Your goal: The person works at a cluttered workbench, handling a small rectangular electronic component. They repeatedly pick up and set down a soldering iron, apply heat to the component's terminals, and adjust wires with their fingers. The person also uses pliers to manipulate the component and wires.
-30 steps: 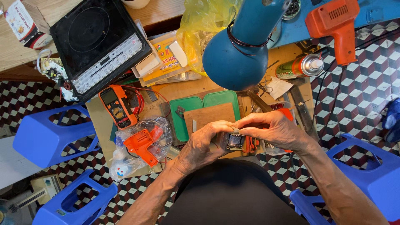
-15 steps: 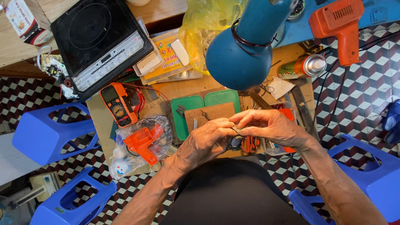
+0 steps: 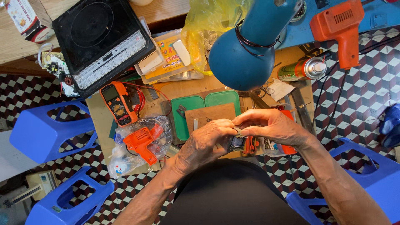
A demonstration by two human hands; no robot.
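The left hand and right hand met fingertip to fingertip, both pinching maybe a thin metal part lying sideways between them, above the green tray.

Four blue stools, two orange tools, one lamp
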